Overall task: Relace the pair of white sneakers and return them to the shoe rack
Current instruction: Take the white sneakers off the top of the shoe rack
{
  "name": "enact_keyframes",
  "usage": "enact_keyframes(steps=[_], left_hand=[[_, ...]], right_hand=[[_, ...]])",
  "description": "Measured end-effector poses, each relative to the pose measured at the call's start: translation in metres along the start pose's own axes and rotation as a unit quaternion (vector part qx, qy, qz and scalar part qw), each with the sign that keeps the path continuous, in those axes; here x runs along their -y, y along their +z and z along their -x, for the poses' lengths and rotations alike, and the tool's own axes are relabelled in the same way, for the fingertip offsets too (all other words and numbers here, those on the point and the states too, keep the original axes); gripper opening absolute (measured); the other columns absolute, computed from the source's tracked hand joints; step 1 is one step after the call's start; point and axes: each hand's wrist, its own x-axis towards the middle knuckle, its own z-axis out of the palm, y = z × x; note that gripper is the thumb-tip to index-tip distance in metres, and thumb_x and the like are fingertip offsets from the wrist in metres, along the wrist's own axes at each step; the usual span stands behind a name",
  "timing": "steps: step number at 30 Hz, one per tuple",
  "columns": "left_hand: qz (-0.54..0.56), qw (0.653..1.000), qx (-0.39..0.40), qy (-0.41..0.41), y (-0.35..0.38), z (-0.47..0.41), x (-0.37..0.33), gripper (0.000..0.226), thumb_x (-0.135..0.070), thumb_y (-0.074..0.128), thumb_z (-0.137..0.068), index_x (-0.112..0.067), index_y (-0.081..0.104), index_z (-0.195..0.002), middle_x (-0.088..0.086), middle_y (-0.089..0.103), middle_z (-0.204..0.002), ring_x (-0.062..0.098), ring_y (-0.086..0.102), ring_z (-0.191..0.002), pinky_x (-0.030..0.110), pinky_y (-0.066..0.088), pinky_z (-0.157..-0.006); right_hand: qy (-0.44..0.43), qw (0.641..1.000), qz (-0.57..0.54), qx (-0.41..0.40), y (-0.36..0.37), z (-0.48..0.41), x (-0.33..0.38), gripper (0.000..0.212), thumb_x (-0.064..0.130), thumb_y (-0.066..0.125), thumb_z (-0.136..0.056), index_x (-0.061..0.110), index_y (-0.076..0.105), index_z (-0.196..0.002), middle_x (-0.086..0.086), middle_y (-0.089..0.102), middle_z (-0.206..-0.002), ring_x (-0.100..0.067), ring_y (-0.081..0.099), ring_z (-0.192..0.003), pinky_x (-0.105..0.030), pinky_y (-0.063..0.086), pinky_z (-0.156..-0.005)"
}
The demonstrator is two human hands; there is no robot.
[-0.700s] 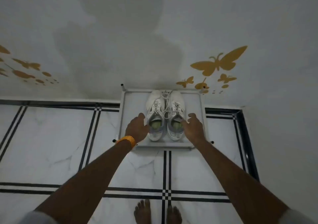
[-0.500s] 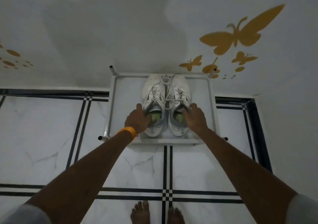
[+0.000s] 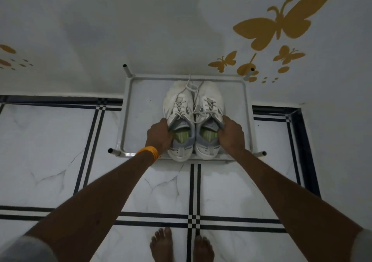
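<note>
White marble-look floor (image 3: 60,151) with black grid lines ran right up to a pale wall (image 3: 141,20) covered in gold butterfly stickers (image 3: 281,24), and the whole shot was pretty dim. Left hand (image 3: 160,135) was clamped on the outer collar of the left sneaker (image 3: 178,120), fingers curled down into the opening over the greenish insole. Right hand (image 3: 231,135) did the mirror thing on the right sneaker (image 3: 209,118), thumb up along the side near the laces and fingers hooked over the collar edge. So both hands were closed around a shoe each, no loose grip that I could see. An orange band (image 3: 149,152) sat on the left wrist.

Both white sneakers were side by side and touching, toes toward the wall, heels toward the person, sitting on the top tray of the white metal shoe rack (image 3: 128,120). Heels hung just about at the rack's front edge. Laces looked threaded through the eyelets, with loose ends trailing up between the toes toward the back rail. Whether the shoes were lifted at all or still resting flat, couldn't tell from this angle.

Rack stood against the wall with its open tube posts sticking out at the corners. Bare feet (image 3: 181,245) showed at the bottom of the frame on the tiles, well back from the rack, and grey sleeves peeked in at both lower corners
</note>
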Motion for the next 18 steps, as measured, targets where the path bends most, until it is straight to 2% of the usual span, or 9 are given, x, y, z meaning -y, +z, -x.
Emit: enact_keyframes(steps=[6, 9, 11, 14, 18], left_hand=[[0.047, 0.998, -0.039, 0.016, -0.028, 0.097, -0.016, 0.018, -0.017, 0.052, -0.092, -0.005, 0.051, -0.105, 0.018, 0.067, -0.097, 0.039, 0.063, -0.087, 0.048, 0.054, -0.079], [0.069, 0.997, -0.034, 0.021, -0.037, 0.156, -0.02, 0.013, -0.012, 0.05, -0.092, -0.005, 0.05, -0.103, 0.018, 0.066, -0.097, 0.037, 0.064, -0.089, 0.044, 0.053, -0.079], [0.074, 0.996, -0.035, 0.023, -0.037, 0.193, -0.017, 0.016, -0.012, 0.051, -0.093, -0.006, 0.052, -0.107, 0.016, 0.067, -0.102, 0.036, 0.064, -0.092, 0.04, 0.051, -0.08], [0.086, 0.995, -0.038, 0.041, -0.016, 0.239, 0.003, 0.02, -0.015, 0.052, -0.093, -0.009, 0.053, -0.111, 0.012, 0.069, -0.103, 0.032, 0.066, -0.091, 0.035, 0.052, -0.08], [0.101, 0.993, -0.028, 0.053, 0.034, 0.282, 0.045, 0.019, -0.023, 0.052, -0.095, -0.012, 0.053, -0.11, 0.008, 0.069, -0.101, 0.026, 0.067, -0.088, 0.04, 0.058, -0.082]], right_hand=[[-0.019, 0.999, -0.033, -0.02, -0.054, 0.089, 0.017, 0.041, 0.004, 0.046, -0.09, 0.01, 0.054, -0.129, -0.016, 0.061, -0.1, -0.033, 0.062, -0.092, -0.039, 0.052, -0.074], [-0.017, 0.999, -0.044, -0.012, -0.076, 0.145, 0.021, 0.044, 0.007, 0.05, -0.094, 0.013, 0.049, -0.137, -0.014, 0.06, -0.106, -0.03, 0.062, -0.096, -0.035, 0.052, -0.078], [-0.012, 0.999, -0.046, -0.007, -0.083, 0.182, 0.017, 0.046, 0.01, 0.05, -0.095, 0.014, 0.046, -0.141, -0.014, 0.06, -0.113, -0.031, 0.061, -0.102, -0.04, 0.053, -0.085], [0.009, 0.998, -0.056, -0.001, -0.073, 0.238, 0.002, 0.048, 0.012, 0.051, -0.096, 0.013, 0.044, -0.143, -0.015, 0.059, -0.114, -0.03, 0.06, -0.104, -0.037, 0.05, -0.087], [0.029, 0.997, -0.068, -0.008, -0.034, 0.298, -0.029, 0.043, 0.01, 0.051, -0.096, 0.012, 0.049, -0.139, -0.011, 0.06, -0.108, -0.028, 0.061, -0.099, -0.035, 0.05, -0.084]])
